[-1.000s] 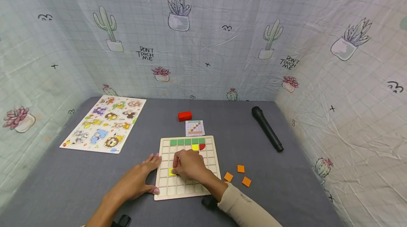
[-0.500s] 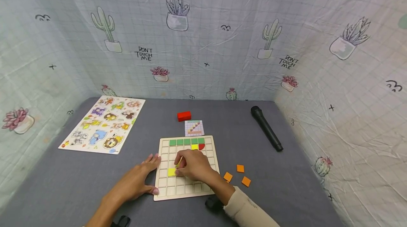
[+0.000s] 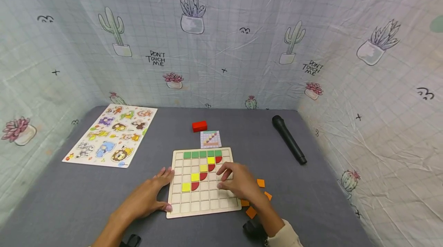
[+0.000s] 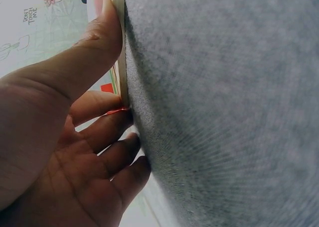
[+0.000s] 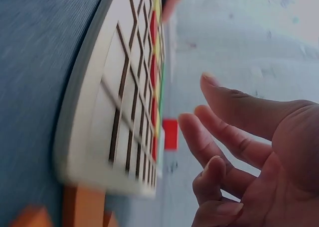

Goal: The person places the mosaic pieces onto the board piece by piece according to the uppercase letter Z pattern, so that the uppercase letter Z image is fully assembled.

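A pale wooden grid board (image 3: 207, 203) lies on the grey table. Green squares (image 3: 203, 154) line its top row; below them, yellow squares (image 3: 186, 187) and red quarter-circle pieces (image 3: 195, 186) step diagonally down to the left. My left hand (image 3: 147, 195) rests against the board's left edge, its fingers spread and the thumb (image 4: 104, 33) on the rim. Over the board's right side hovers my right hand (image 3: 240, 179), fingers loosely bent. The right wrist view shows nothing between its thumb and fingers. Orange squares (image 3: 251, 212) lie by the board's right edge, partly hidden by the right arm.
A small pattern card (image 3: 210, 139) and a red block (image 3: 199, 126) lie behind the board. To the right is a black microphone (image 3: 289, 139); at the left lies an animal picture board (image 3: 114, 135). A printed cloth (image 3: 214, 54) encloses the table's back and sides.
My right hand has let go of a yellow square in the grid and moved right, uncovering the diagonal of yellow and red pieces. The left hand stays at the board's edge.
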`<state>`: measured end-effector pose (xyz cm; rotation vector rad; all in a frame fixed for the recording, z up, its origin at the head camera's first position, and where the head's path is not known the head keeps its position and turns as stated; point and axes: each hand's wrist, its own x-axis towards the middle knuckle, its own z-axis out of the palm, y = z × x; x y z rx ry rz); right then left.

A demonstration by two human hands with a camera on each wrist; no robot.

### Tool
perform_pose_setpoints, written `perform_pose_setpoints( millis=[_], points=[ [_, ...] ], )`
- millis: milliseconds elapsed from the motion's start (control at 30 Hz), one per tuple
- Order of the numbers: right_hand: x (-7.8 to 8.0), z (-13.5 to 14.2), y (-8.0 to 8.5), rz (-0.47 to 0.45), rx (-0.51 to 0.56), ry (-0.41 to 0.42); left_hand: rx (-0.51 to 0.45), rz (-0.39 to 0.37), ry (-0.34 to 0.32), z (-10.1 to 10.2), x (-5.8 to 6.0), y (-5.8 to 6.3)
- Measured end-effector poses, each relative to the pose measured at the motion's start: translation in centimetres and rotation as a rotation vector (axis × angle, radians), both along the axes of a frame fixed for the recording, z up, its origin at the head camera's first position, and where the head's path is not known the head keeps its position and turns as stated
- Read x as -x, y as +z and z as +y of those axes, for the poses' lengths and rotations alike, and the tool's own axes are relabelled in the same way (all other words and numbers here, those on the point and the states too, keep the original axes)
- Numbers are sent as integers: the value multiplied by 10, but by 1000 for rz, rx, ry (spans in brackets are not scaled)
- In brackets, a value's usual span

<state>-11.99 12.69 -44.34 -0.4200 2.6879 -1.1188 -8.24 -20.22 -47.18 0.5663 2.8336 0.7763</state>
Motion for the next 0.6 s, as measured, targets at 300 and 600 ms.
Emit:
perform_pose_setpoints(
  millis=[300, 600],
  points=[
    [-12, 48, -6, -4, 1, -102, -2, -12, 13, 2, -1, 1],
    [-21, 65, -14, 17, -172, -156, 4, -10, 9, 2, -1, 2]
  ],
)
